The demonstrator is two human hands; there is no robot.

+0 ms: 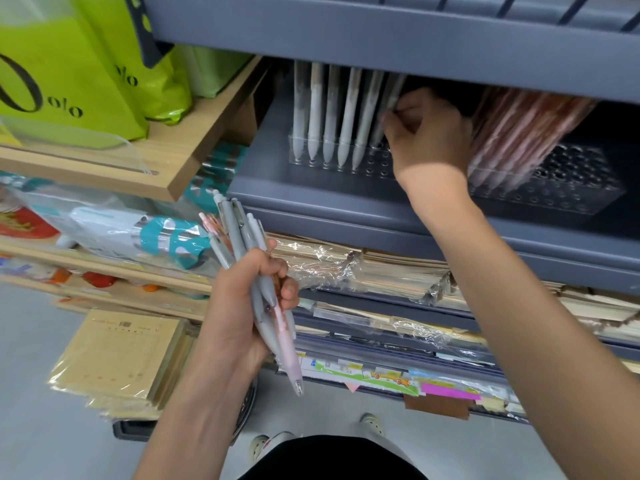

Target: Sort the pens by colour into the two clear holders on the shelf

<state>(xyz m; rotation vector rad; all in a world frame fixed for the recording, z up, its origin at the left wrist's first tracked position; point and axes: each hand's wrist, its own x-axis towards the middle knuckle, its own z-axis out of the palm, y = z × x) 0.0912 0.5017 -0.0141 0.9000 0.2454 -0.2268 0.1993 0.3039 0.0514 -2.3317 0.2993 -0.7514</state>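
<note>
My left hand (242,306) grips a bundle of pens (242,237), mostly grey with a few pink ones, tips pointing down. My right hand (427,140) reaches into the grey shelf and pinches a grey pen (389,105) that stands in the left clear holder (346,161). Several grey pens (332,112) stand upright in that holder's front row. The right clear holder (568,181) holds a leaning bunch of pink pens (519,126), partly hidden by my right hand and the shelf above.
The grey shelf (329,199) has a low overhang (381,39) just above the pens. Wrapped paper stacks (381,268) fill the tiers below. Left stand wooden shelves (166,161) with green bags (69,81) and packaged goods. Brown notebooks (124,355) lie near the floor.
</note>
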